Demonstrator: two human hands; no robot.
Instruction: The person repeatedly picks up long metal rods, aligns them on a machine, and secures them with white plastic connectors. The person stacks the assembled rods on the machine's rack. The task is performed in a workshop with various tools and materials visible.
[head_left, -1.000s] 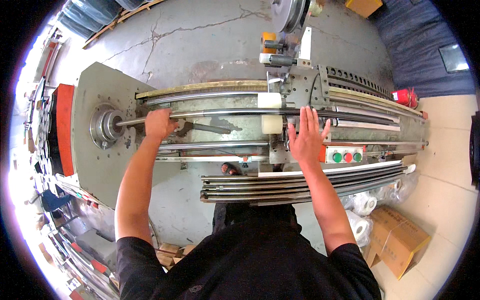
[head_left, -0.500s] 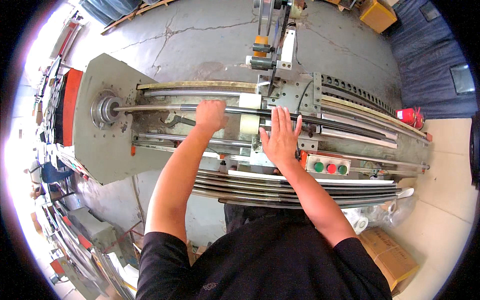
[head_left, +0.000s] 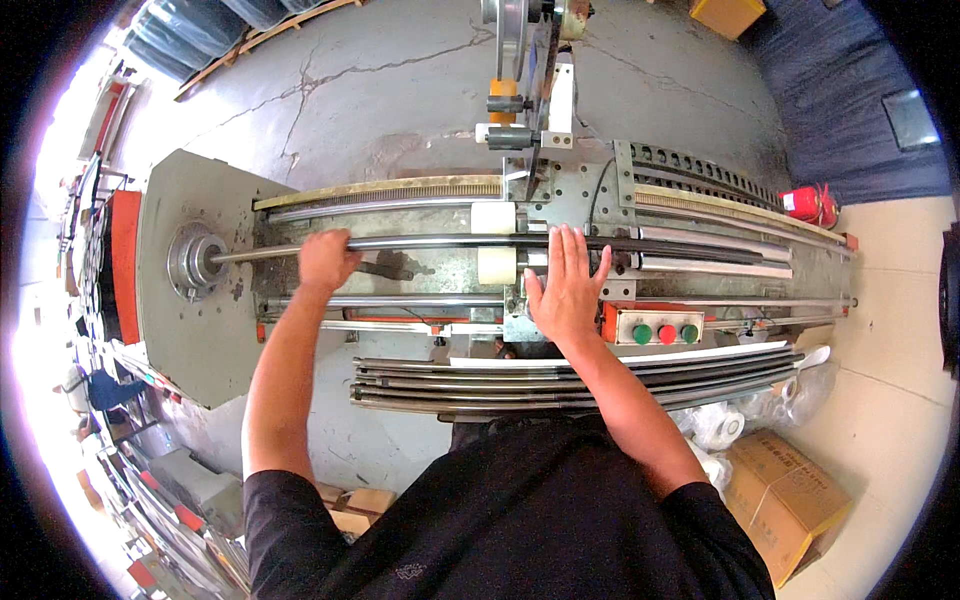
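A long metal rod (head_left: 270, 252) runs out of the round chuck (head_left: 198, 261) on a grey machine housing, with a dark tube (head_left: 420, 241) in line with it. My left hand (head_left: 328, 261) is closed around the rod near the tube's left end; its fingers are partly hidden. Past the white rollers (head_left: 495, 266), my right hand (head_left: 567, 292) lies open and flat, fingers stretched, its fingertips against the dark tube. Above that hand, a dark strip (head_left: 541, 140) comes down from an overhead roller bracket (head_left: 510, 138) to the carriage plate (head_left: 580, 185).
Several dark tubes (head_left: 480, 386) lie on a rack between me and the machine. A control box (head_left: 655, 328) with green and red buttons sits right of my right hand. A fire extinguisher (head_left: 808, 205) stands at the far right, and a cardboard box (head_left: 785, 500) at the lower right.
My left hand has slid left along the tube toward the chuck. My right hand stays flat at nearly the same spot beside the rollers. The whole view has shifted slightly.
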